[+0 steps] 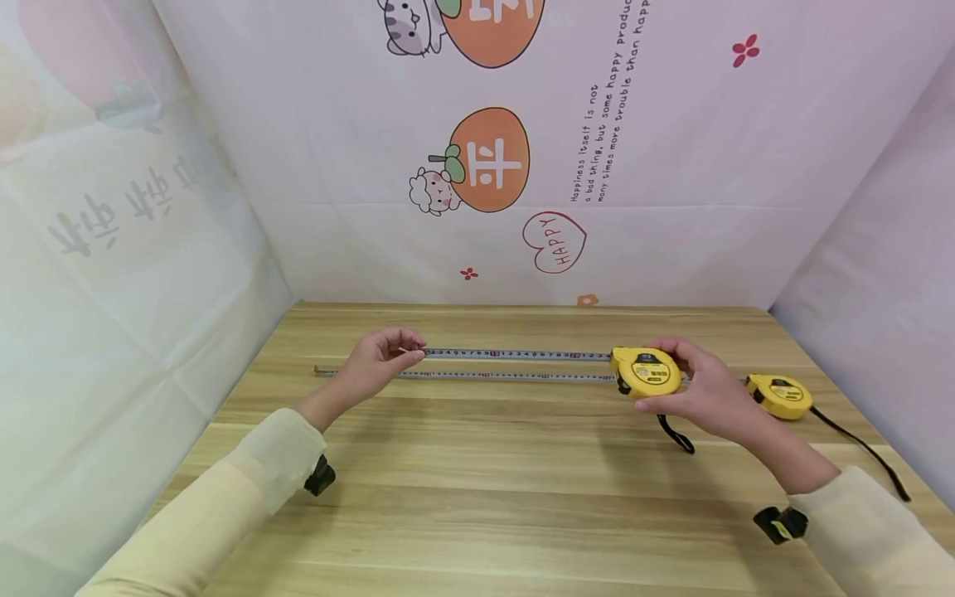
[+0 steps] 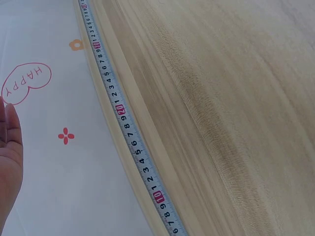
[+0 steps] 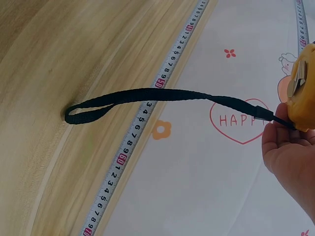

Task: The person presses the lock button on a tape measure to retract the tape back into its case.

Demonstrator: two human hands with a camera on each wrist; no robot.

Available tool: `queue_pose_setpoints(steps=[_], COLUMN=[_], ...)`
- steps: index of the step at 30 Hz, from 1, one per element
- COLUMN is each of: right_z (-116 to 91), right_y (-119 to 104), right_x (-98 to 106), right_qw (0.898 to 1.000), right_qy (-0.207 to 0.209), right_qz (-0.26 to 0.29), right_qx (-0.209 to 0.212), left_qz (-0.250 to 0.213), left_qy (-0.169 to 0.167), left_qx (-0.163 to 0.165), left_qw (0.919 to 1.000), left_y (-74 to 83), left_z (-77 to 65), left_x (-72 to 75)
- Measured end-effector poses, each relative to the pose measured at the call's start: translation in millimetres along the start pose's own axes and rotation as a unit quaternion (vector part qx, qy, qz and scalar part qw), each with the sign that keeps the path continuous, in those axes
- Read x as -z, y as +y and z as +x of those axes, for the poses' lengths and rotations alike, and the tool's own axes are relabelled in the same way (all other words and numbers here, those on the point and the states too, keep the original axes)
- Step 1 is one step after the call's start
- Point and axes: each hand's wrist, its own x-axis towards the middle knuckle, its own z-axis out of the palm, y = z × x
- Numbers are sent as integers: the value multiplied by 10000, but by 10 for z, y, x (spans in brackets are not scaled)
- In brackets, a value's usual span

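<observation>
My right hand (image 1: 705, 394) grips a yellow tape measure (image 1: 647, 373), its black wrist strap (image 3: 162, 94) dangling over the table. From this case a graduated blade (image 1: 522, 355) stretches left, held above the table. At its far end my left hand (image 1: 373, 361) pinches the blade's tip between thumb and fingers. A second yellow tape measure (image 1: 779, 396) lies on the table just right of my right hand. Its pulled-out blade (image 1: 462, 376) runs leftward below and nearly parallel to the held one, passing behind both hands. In the left wrist view only part of my left hand (image 2: 10, 152) shows.
Under everything is a wood-grain table (image 1: 477, 497). A white printed cloth (image 1: 649, 249) hangs at its back edge, with more cloth at both sides. The second tape measure's black strap (image 1: 869, 448) trails toward the right table edge.
</observation>
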Motion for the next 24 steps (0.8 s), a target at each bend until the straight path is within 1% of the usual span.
queue_pose_setpoints(steps=[4,9,12,16,24], right_z=[-3,-6,-7,-5,15], right_y=[-13,-15,-8,-8,-14], right_x=[-5,-13,-18,-18,-28], right_qw=[10000,10000,10000,10000,9999], right_qy=[-12,-44,-68,-66,-112], right_qz=[48,48,20,-43,-107], right_qx=[-13,-14,-8,-10,-25], left_qz=[-27,15,26,12,143], left_qy=[-3,-40,-65,-60,-60], left_qx=[34,36,-38,-100,-47], left_qw=[10000,10000,10000,9999,9999], left_y=[33,223,310,322,303], left_z=[-2,-53,-75,-70,-48], left_x=[-8,-27,-39,-48,-64])
